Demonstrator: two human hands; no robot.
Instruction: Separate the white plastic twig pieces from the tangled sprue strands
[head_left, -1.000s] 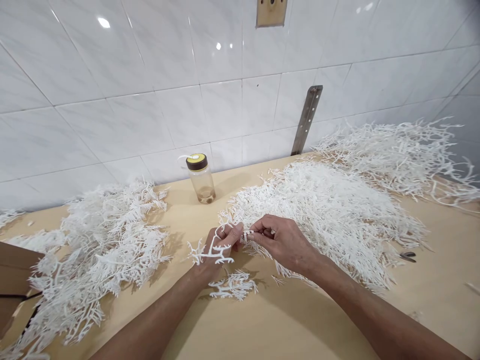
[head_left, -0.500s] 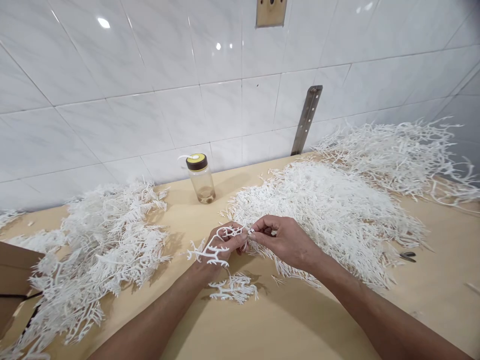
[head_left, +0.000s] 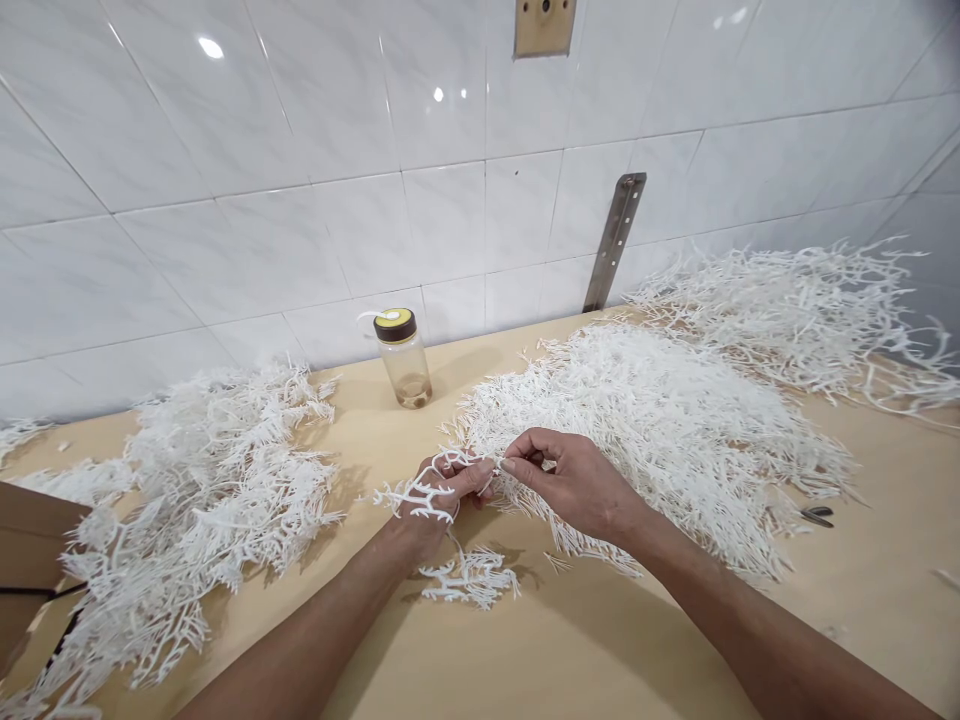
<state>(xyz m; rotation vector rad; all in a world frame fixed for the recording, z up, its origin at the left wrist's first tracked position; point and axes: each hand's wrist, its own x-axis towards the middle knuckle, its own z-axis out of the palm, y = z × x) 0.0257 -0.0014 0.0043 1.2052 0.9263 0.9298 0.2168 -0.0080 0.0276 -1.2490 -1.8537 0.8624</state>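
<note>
Between thumb and fingers, my left hand (head_left: 442, 492) pinches a white branched plastic sprig (head_left: 420, 495), whose forked twigs lie back over the hand and wrist. My right hand (head_left: 574, 480) is closed in a pinch at the sprig's end, its fingertips nearly meeting the left thumb. The small part at the right fingertips is too fine to make out clearly. Just below the left hand, a second cluster of white branched twigs (head_left: 472, 578) lies on the table. Behind both hands spreads a big heap of small white plastic pieces (head_left: 645, 410).
A pile of joined white sprigs (head_left: 217, 470) covers the left side, beside a cardboard box (head_left: 37, 560). Longer white stems (head_left: 795, 310) lie at the back right. A clear bottle with a yellow-and-black lid (head_left: 405, 360) and a metal bracket (head_left: 615, 240) stand near the tiled wall. Small snips (head_left: 817, 515) lie right.
The sprig has turned slightly over the left hand, and the right fingertips have shifted a little at its end. Everything else keeps its place.
</note>
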